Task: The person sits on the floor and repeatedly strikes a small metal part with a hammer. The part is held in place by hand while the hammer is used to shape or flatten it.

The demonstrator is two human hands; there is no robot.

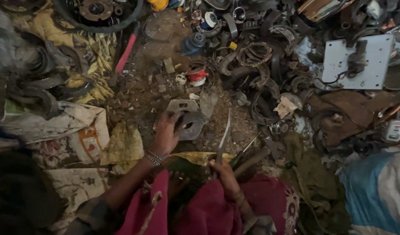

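Observation:
My left hand (166,132) grips a grey round metal part with a centre hole (191,124), which rests against a flat metal block (182,105) on the dirt floor. My right hand (224,172) holds a thin flat metal blade (224,135) that points up and away from me. A wooden handle (251,160) lies just right of that hand. Thin bangles circle my left wrist. Red cloth (208,211) covers my lap below both hands.
Scrap metal rings, bearings and curved parts (254,56) pile up at the upper right, with a white plate (356,61) beyond. A red-handled tool (127,51) lies upper left beside yellow cloth (95,56). Printed sacks (73,130) lie left; blue-white cloth (378,191) right.

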